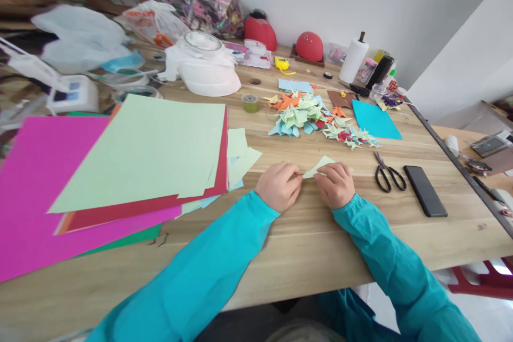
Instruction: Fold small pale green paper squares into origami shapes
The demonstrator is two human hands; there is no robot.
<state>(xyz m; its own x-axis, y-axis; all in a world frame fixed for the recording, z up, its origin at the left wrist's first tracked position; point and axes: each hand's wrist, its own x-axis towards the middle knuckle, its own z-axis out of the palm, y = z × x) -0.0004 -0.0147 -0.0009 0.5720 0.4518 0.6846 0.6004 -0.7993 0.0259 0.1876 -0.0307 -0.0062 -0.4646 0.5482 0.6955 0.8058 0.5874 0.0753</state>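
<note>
Both my hands rest on the wooden table (304, 246) near its middle, pinching a small pale green folded paper (319, 166) between them. My left hand (278, 186) grips its left end with curled fingers. My right hand (335, 184) presses and holds its right part, fingers closed on it. The paper's pointed tip sticks up beyond my knuckles. Teal sleeves cover both arms.
A stack of large coloured sheets (120, 171) lies at the left. A pile of folded paper cranes (312, 117) sits beyond my hands, next to a teal sheet (374, 120). Black scissors (387, 175) and a phone (425, 191) lie at the right. Clutter fills the far edge.
</note>
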